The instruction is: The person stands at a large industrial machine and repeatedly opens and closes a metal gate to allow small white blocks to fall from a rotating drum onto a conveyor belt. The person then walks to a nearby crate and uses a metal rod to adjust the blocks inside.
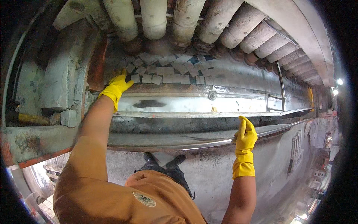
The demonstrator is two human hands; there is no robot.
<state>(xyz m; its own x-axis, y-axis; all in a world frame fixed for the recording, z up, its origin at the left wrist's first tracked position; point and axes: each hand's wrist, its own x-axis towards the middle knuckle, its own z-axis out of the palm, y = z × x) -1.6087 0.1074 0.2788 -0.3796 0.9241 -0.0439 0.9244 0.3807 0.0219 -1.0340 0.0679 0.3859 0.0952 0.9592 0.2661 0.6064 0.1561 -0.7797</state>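
Just beyond and to the right of the left hand's fingertips lies a loose patch of pale flat pieces (165, 71), mostly squarish, on a wet-looking grey bed (242, 78). Some pieces overlap, others lie apart; they sit at mixed angles, with the nearest few roughly in a row.

Left hand (115, 89), yellow glove: arm stretched forward, fingers pointing away from the wearer, thumb spread apart from them toward the nearest piece. Contact between thumb and piece: cannot tell.

Right hand (245, 137), yellow glove: raised, fingers bent and close together, well apart from the pieces. Whether anything is pinched there: cannot tell. Its fingertips appear near the front edge of a pale metal strip (186, 102); a metal rail (220, 143) runs to the left of its lower fingers.

On the strip, right of the left fingers, is a dark patch (150, 103); farther right, at its back edge, a round fitting (212, 95). Beyond the right fingertips and to their right stands a thin bent rod (280, 86). Past both hands' fingers, a row of thick pale rollers (153, 18) overhangs the bed.
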